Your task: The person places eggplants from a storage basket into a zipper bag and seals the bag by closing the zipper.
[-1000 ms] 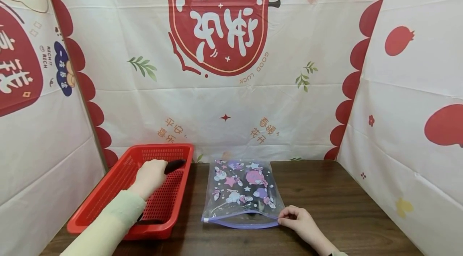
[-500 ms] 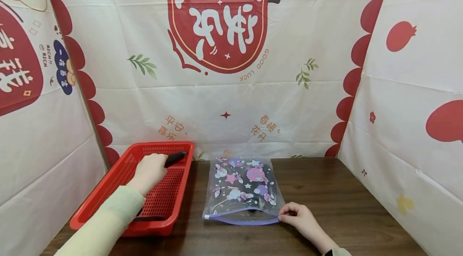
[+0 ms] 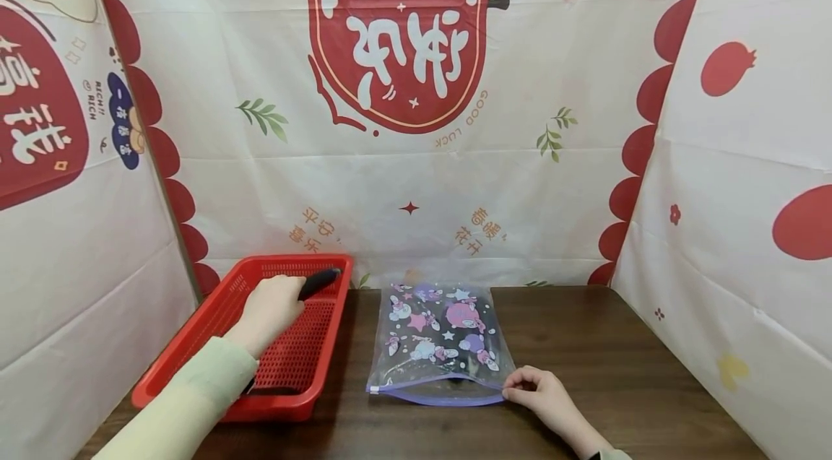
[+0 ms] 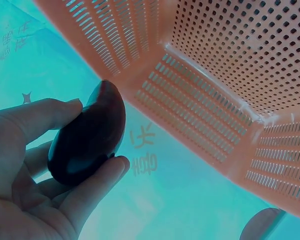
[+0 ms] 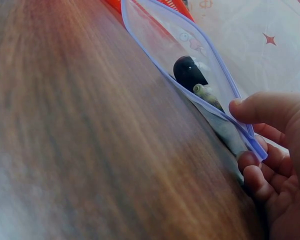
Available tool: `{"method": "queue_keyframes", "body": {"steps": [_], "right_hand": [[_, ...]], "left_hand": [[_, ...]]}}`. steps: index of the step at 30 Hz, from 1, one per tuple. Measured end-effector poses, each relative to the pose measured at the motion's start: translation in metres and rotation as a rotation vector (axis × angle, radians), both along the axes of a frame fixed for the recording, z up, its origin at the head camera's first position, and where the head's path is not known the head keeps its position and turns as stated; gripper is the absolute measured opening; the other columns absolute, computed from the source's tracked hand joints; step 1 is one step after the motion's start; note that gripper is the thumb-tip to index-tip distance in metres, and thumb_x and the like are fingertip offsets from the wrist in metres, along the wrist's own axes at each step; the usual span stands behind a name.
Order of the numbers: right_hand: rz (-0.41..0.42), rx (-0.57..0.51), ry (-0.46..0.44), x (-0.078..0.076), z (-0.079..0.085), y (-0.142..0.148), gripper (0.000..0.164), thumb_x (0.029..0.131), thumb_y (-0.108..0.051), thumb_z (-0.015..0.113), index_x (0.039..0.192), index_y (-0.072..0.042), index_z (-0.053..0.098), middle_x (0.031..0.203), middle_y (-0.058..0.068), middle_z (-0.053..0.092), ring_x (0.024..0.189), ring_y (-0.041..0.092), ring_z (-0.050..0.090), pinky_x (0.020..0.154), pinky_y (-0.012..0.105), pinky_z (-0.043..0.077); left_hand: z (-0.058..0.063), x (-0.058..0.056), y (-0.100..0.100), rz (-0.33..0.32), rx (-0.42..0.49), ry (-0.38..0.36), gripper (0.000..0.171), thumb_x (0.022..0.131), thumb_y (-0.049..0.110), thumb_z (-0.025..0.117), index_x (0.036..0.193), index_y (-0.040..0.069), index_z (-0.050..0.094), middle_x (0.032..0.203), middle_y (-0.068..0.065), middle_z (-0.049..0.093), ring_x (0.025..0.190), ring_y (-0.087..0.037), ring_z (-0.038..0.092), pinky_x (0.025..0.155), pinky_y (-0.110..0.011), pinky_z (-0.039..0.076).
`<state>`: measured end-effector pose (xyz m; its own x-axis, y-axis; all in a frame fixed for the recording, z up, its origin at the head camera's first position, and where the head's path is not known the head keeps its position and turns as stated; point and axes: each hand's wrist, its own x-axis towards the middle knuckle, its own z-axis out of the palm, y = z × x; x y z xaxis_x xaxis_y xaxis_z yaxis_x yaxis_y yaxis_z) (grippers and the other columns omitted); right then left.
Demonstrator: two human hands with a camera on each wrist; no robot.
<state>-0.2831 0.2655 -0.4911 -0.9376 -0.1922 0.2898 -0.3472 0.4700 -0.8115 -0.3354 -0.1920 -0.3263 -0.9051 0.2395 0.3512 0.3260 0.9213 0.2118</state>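
Observation:
My left hand (image 3: 271,310) grips a dark, glossy eggplant (image 4: 90,135) over the red plastic basket (image 3: 334,333). Thumb and fingers are curled round its thick part, and its narrower end sticks out past them in the left wrist view. At the table's middle lies a clear zip bag (image 3: 448,336) printed with pink and purple figures, its purple-edged mouth gaping towards me. My right hand (image 3: 542,398) pinches the right corner of that mouth. Inside the bag, the right wrist view shows a dark rounded end (image 5: 187,72) and a greenish stem (image 5: 202,91).
Another dark, long object (image 3: 276,391) lies in the near end of the basket, partly hidden by my left sleeve (image 3: 188,391). A brown wooden table (image 3: 578,333) bears everything. White printed cloth (image 3: 416,178) hangs behind and at both sides.
My left hand has lifted the eggplant slightly within the basket area. The right hand keeps its pinch on the bag's corner. The head view has shifted a little.

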Motion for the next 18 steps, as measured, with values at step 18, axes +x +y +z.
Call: {"method": "queue_keyframes", "body": {"steps": [18], "right_hand": [[0.008,-0.047,-0.020,0.004,-0.002,0.001,0.011,0.080,-0.011,0.076,0.082,-0.005,0.068,0.076,-0.007,0.062,0.069,0.003,0.054,0.064,0.023,0.045]], "left_hand": [[0.004,0.037,0.001,0.014,-0.020,0.056,0.045,0.081,0.007,0.073,0.124,-0.001,0.063,0.100,-0.017,0.067,0.085,-0.031,0.066,0.072,-0.048,0.054]]}}
